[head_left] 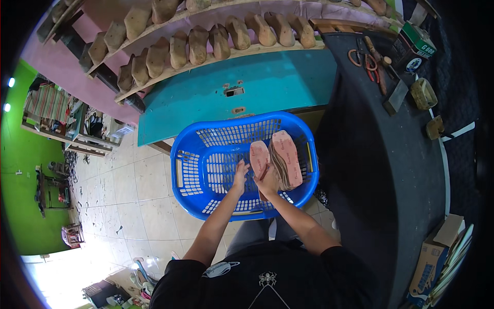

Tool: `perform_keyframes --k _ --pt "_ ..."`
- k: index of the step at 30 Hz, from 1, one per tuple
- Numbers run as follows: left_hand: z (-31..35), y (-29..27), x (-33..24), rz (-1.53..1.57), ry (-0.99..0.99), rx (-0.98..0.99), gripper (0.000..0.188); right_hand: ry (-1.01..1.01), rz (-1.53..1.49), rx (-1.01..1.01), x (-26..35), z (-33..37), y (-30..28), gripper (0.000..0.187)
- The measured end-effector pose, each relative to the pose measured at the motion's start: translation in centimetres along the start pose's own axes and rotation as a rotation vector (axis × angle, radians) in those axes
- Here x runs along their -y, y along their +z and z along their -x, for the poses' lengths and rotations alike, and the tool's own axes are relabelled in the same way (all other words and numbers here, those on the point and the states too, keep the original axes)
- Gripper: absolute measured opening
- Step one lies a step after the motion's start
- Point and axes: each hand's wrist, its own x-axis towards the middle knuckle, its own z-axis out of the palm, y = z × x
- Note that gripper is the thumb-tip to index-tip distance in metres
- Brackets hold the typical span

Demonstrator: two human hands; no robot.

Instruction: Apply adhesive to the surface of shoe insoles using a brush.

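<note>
A: We start closest in: our two forearms rise from the lower edge toward the blue laundry basket (190, 177) that sits in front of our knees.

B: And our right hand (267, 181) is clamped around a pink insole (259, 157), gripping its lower end so the piece stands upright over the basket.

A: Our left hand (240, 175) is right beside it, fingers raised toward the insole's left edge. We think they touch it, though at this size we cannot tell whether they pinch it or just rest there.

B: Just to the right, a stack of pink insoles (288, 159) leans on edge inside the basket, against its right wall.

A: Further right we have the dark worktable (381, 175), with red-handled scissors (369, 66) and a sharpening stone (395, 99) near its far end.

B: Beyond the basket, a teal board (231, 92). Above that, wooden shelves lined with shoe lasts (198, 45).
</note>
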Motion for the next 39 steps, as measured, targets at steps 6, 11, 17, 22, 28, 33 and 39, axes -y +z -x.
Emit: perform_keyframes --k 6,11,17,22,28,33,39 --pt "-6.7 -3.9 6.5 0.105 0.109 -0.151 0.069 0.016 0.225 -0.020 -1.3 -1.6 6.2 0.068" --pt "-5.5 -2.1 6.0 0.112 -0.069 -0.134 0.068 0.101 0.310 0.082 -5.2 -3.2 8.6 0.070" --pt "-6.2 -3.4 6.4 0.111 -0.120 -0.075 0.068 0.128 0.297 0.068 -5.7 -4.6 10.6 0.070" --pt "-7.1 -3.1 7.5 0.076 -0.092 -0.058 0.068 0.185 0.329 0.109 -6.6 -5.4 11.3 0.073" --pt "-6.8 -3.9 9.2 -0.017 -0.081 0.049 0.077 0.208 0.264 0.103 -5.5 -3.5 10.4 0.078" --pt "-3.3 -2.1 6.5 -0.027 -0.076 -0.016 0.066 0.133 0.012 0.023 -6.1 -0.3 5.8 0.070" --pt "2.6 2.2 0.2 -0.139 0.139 0.083 0.049 -0.072 -0.235 -0.136 -4.9 4.3 -4.5 0.056"
